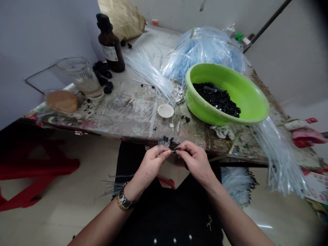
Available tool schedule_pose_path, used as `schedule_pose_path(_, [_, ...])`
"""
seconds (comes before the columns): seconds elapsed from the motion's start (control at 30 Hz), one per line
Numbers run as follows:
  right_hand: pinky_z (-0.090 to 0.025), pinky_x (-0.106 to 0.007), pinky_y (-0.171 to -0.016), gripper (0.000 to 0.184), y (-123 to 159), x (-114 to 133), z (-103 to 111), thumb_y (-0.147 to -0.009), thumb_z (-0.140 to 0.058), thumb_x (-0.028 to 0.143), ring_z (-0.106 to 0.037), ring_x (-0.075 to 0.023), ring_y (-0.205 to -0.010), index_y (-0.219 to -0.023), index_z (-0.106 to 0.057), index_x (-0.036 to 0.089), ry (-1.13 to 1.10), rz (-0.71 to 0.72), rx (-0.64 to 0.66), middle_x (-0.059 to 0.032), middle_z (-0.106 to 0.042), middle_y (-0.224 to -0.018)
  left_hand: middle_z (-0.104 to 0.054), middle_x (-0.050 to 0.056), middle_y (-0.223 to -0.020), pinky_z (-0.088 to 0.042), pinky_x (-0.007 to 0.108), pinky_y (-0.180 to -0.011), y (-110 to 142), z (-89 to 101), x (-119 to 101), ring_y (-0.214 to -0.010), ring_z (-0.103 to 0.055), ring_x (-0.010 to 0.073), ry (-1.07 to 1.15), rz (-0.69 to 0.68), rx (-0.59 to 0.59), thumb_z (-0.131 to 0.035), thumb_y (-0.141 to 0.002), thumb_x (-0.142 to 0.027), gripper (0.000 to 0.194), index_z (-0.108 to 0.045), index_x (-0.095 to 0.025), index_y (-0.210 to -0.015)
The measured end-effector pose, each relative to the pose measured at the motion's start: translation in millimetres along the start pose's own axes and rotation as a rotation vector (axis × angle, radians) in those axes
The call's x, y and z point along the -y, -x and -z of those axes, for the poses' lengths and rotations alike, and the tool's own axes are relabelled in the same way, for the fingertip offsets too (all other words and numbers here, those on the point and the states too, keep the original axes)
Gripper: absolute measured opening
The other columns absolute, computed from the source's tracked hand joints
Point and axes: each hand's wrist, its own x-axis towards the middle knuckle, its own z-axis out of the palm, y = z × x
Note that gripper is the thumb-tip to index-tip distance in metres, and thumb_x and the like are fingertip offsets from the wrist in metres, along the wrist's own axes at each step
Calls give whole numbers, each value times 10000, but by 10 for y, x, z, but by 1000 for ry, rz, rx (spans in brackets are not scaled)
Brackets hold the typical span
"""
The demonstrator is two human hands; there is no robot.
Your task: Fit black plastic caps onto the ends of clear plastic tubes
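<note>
My left hand (151,164) is closed around a small bundle of thin clear plastic tubes (162,147), above my lap at the table's front edge. Several tubes end in black tips (167,139) that point up and away from me. The loose tails of the tubes (112,184) stick out behind my left wrist. Close beside it, my right hand (197,162) pinches a small black plastic piece (175,149) against the end of one tube. My fingertips partly hide that joint. A green basin (256,102) holding a heap of small black pieces (215,99) stands beyond my right hand.
Large bundles of clear tubes (205,51) lie behind the basin, and more tubes (282,160) hang over the right edge. A brown bottle (111,48), a glass (85,82) and a white lid (165,111) stand on the table. A red stool (38,167) is at left.
</note>
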Motion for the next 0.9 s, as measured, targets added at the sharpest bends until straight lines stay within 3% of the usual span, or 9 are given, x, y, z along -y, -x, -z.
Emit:
schedule_pose_path(0.23, [-469,-238,-587,143,39,41,0,-837,-559,201,-546,-139,-647,-696,-579,199,172,122,-2,2,-564,-682,-494,-47,-517,-231,223,-457,-31,-16,24,-449,-298,68,21,12,21,-671,-772,-325,203,-594,-156,-691])
schedule_pose_path(0.37, [-452,-227,-567,147,42,53,-37,-827,-558,195,-536,-130,-623,-680,-562,197,176,120,-6,7,-558,-663,-455,-60,-502,-217,215,-450,-41,-29,68,-446,-297,63,38,44,37,-647,-772,-342,220,-561,-156,-692])
schedule_pose_path(0.63, [-440,-230,-529,148,-74,-6,-13,-792,-602,276,-510,-104,-528,-678,-549,199,-165,-79,9,32,-561,-614,-501,-48,-524,-235,215,-459,-56,55,22,-452,-372,68,33,53,110,-632,-809,-343,197,-623,-148,-788])
schedule_pose_path(0.9, [-414,-216,-515,210,-132,-78,5,-734,-687,346,-517,-96,-541,-701,-548,193,-364,-150,-22,29,-594,-626,-571,-25,-663,-318,228,-534,-57,141,85,-524,-440,71,245,64,190,-691,-773,-262,338,-701,-179,-1101])
